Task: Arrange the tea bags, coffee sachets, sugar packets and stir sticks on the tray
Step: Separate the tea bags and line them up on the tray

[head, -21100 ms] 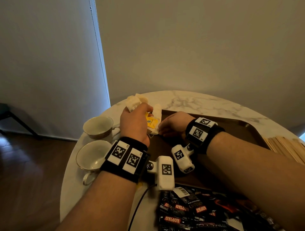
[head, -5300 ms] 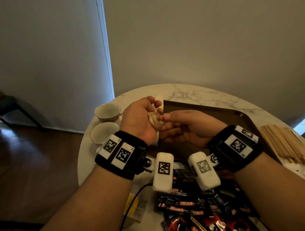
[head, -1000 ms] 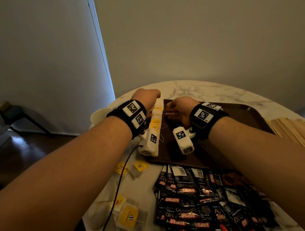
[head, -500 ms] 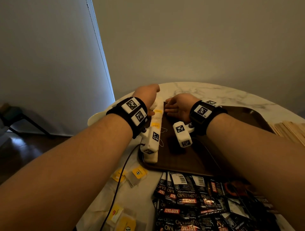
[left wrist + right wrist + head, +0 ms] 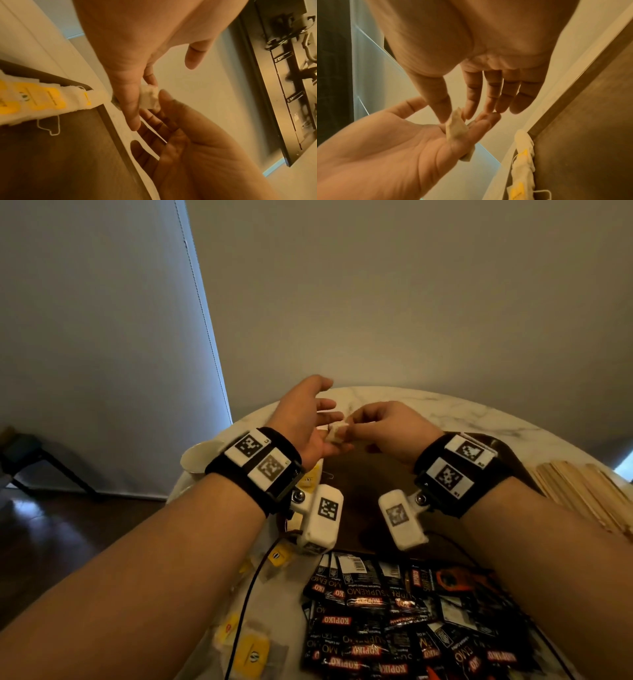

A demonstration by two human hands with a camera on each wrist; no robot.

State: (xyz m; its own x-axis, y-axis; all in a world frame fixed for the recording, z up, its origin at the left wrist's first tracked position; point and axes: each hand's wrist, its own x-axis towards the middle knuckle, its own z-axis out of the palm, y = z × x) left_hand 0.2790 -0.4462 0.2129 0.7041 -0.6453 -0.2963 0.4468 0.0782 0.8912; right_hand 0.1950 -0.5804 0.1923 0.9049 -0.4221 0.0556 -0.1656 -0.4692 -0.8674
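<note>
White paper tea bag (image 5: pixel 336 434) is raised above the far-left corner of the brown tray (image 5: pixel 370 484), between both hands. Right hand (image 5: pixel 383 429) pinches it between thumb and index fingertip, other fingers loosely curled. Left hand (image 5: pixel 308 419) is spread, fingers straight, palm turned toward the right hand; in the wrist views the bag lies against its fingers (image 5: pixel 481 121), but it has no grip on it. Hands nearly touching, both clear of the tray.

Row of tea bags (image 5: pixel 42 100) with yellow tags lies along the tray's left edge, strings trailing onto the tray floor. Loose yellow-tagged tea bags (image 5: pixel 251 652) sit on the marble table (image 5: pixel 411 405) near-left of the tray. Black Kopiko coffee sachets (image 5: pixel 394 621) are heaped on the table at the tray's near edge. Wooden stir sticks (image 5: pixel 582 491) lie right of the tray. One cup (image 5: pixel 198 455) shows left of it.

Versus half a second ago: both hands were down at the tray's far-left corner, at the row. Now both are lifted off it, left hand has opened out, and the right carries a bag.
</note>
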